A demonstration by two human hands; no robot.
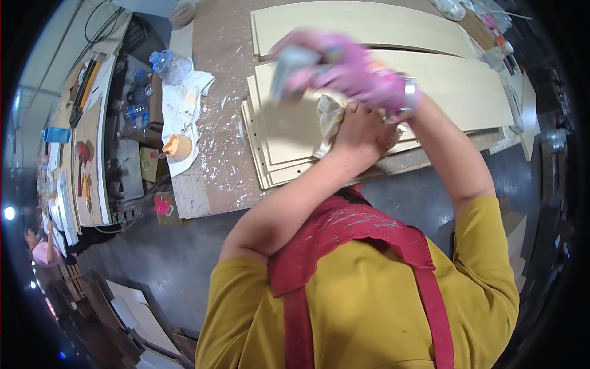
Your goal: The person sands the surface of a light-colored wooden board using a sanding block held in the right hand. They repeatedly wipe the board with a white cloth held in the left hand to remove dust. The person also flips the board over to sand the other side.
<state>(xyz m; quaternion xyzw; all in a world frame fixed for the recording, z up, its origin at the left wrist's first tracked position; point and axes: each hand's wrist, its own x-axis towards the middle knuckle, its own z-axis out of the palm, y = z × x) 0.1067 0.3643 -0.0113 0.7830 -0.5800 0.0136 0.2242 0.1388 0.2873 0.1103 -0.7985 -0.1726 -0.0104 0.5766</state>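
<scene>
head cam is looking down at my worktable (224,132), and its brown top is wearing plenty of white splatter and scuffs. a stack of pale boards (448,86) is sitting on it right in front of me, edges stepping out unevenly, small dark holes showing along the left and near edges. another pale board (356,24) is lying just behind.

my right hand (353,71), in a pink glove, is coming out blurry, but it's gripping a grey pad (295,64) over the stack; i can't tell if the pad is touching wood. my bare left hand (364,130) is clenching a crumpled off-white cloth (330,117) on the boards.

over on the left a clear bottle with a blue cap (175,69) is sitting by a stained white rag (184,101), and a round peach-coloured thing (177,146) is resting at the rag's near end. past the table edge, more bottles (136,114) are crowding near a yellow jug (149,167). grey floor (178,252) is shining below, a cluttered side bench (92,126) is running along the left, and a person in pink (46,251) is showing way out there.

label-wise, any print on the bottles is coming out too small for me to read.
</scene>
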